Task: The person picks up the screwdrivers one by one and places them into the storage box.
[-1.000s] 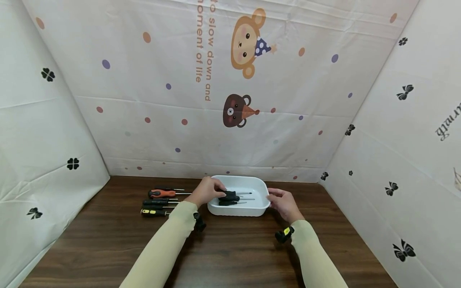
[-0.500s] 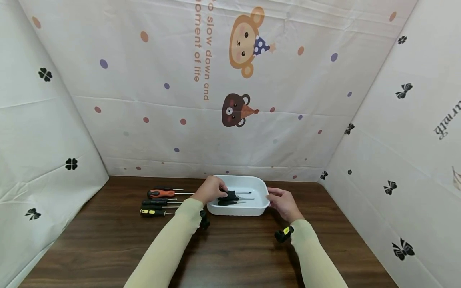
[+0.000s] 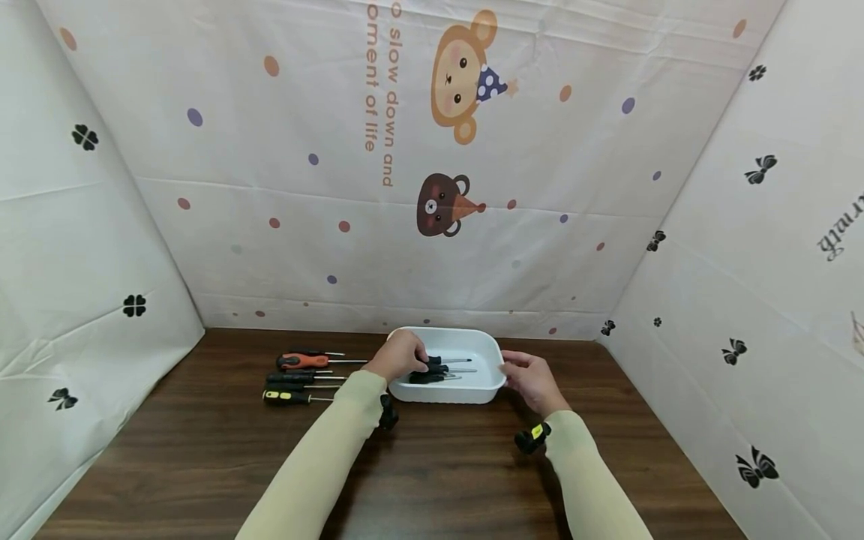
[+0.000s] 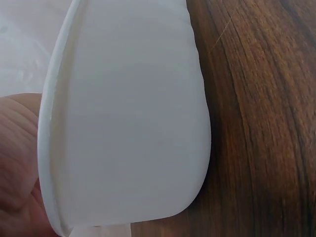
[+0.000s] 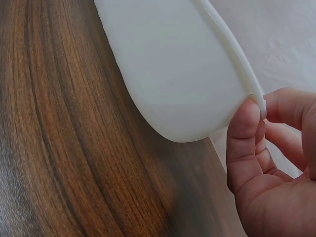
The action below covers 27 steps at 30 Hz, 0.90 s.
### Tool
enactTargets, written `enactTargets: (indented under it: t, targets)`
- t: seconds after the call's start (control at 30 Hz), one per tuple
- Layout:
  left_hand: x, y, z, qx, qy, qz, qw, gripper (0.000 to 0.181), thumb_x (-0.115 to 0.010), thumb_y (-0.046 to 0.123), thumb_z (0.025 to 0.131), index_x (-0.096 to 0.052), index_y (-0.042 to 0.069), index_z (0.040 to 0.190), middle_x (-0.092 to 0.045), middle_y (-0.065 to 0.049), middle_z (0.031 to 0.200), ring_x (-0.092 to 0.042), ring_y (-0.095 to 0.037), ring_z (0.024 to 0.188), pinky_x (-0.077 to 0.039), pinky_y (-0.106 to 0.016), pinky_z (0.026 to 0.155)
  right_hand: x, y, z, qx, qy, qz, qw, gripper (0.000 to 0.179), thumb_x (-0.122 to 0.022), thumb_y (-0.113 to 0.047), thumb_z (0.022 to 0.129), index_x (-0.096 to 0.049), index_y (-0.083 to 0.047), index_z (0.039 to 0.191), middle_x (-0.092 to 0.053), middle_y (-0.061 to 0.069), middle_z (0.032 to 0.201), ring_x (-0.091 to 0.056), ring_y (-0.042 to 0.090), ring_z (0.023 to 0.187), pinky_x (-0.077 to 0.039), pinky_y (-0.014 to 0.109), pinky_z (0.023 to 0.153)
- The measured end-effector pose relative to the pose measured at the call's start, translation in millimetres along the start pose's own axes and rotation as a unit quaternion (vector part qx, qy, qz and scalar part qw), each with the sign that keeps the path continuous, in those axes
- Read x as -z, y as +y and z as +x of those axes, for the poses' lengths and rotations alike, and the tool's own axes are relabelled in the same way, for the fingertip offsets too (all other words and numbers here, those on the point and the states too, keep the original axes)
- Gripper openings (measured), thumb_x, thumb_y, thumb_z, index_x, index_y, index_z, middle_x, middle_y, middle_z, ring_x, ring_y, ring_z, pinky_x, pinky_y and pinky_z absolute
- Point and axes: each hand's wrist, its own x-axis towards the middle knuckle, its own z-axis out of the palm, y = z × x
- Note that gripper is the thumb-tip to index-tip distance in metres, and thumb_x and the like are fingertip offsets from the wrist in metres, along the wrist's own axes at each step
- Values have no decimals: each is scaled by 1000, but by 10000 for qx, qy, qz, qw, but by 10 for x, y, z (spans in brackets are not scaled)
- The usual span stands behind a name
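Note:
A white plastic tray [image 3: 482, 384] stands on the table, with several small black-handled screwdrivers [image 3: 432, 378] lying in its left half, tips to the right. Over the tray's left rim reaches my left hand [image 3: 400, 355], its curled fingers pinching one screwdriver by the handle among the others. The tray's outer wall [image 4: 133, 113] hides those fingers in the left wrist view, where only part of the palm [image 4: 19, 158] shows. At the right end of the tray, my right hand [image 3: 532, 381] pinches the rim between thumb and fingers.
Left of the tray lies a row of several screwdrivers, among them an orange-handled one [image 3: 302, 361] and a black-and-yellow one [image 3: 286, 397]. A printed white cloth [image 3: 364, 262] rises behind the brown wooden table [image 3: 432, 472].
My left hand has shifted slightly right within the tray, and the dark handles under its fingertips have moved toward the tray's near side. The right hand stays on the rim.

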Motion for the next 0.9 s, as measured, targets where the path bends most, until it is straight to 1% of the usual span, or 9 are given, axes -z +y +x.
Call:
enactTargets:
  t: [0.2, 0.37, 0.5, 0.67, 0.9]
  targets:
    - [-4, 15, 0, -94, -143, 384, 9991, 11, -87, 8, 81, -80, 13, 74, -77, 3, 82, -62, -6, 69, -54, -26, 65, 3, 18, 15, -19, -5, -19, 10000, 38, -68, -8, 98, -65, -1, 135, -65, 23, 134, -69, 22, 88, -62, 31, 80]
    - [-7, 38, -8, -53, -251, 628, 9977, 14, -86, 11, 83, -79, 16, 72, -76, 5, 82, -61, -5, 69, -55, -27, 67, -1, 25, 29, 81, -4, -9, 10000, 40, -68, -6, 97, -64, 0, 136, -66, 22, 131, -68, 16, 83, -61, 30, 77]
    - [-12, 43, -15, 60, -338, 662, 9972, 15, -85, 12, 84, -78, 18, 72, -75, 6, 83, -61, -5, 68, -55, -27, 67, -1, 32, 40, 183, -24, 17, 9998, 41, -67, -4, 97, -62, 2, 137, -67, 24, 128, -67, 13, 80, -61, 31, 76]
    - [-21, 42, -11, 111, -413, 717, 9965, 16, -85, 12, 85, -78, 18, 72, -74, 7, 81, -60, -6, 66, -54, -27, 65, -2, 40, 49, 191, -18, 22, 9998, 40, -67, -5, 97, -62, 3, 136, -66, 25, 128, -67, 14, 81, -61, 32, 78]
    - [-26, 69, -22, 87, -351, 894, 9953, 19, -85, 11, 84, -75, 18, 70, -71, 6, 77, -59, -7, 66, -53, -28, 64, 1, 38, 36, 189, -68, -26, 9998, 42, -68, -7, 97, -61, 4, 138, -65, 25, 130, -67, 16, 84, -61, 35, 81]
